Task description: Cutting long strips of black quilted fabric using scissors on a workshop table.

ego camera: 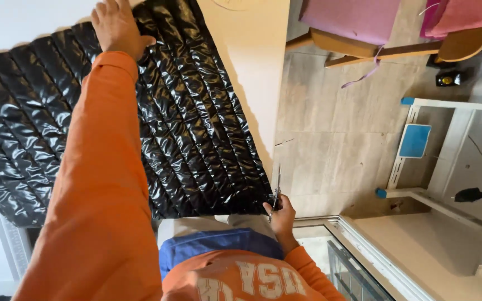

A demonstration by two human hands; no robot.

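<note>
One sheet of glossy black quilted fabric point(196, 128) lies spread on the pale tabletop point(252, 61), filling the picture from the 9 o'clock edge to just short of centre. Its long axis runs from about 10 o'clock down toward 5 o'clock, and its padded ribs run the same slanting way.

The left hand point(115, 25), at 11 o'clock, lies flat and open on the sheet's far edge, fingers stretched out, at the end of an orange sleeve point(101, 184).

The right hand point(281, 214), near 6 o'clock, is closed around the handles of one pair of scissors point(277, 189) at the fabric's near corner. The blades look closed and point up toward 12 o'clock, along the sheet's right edge.

Beyond the tabletop, at 1 o'clock, stand two wooden chairs with pink cushions point(352, 19).
</note>
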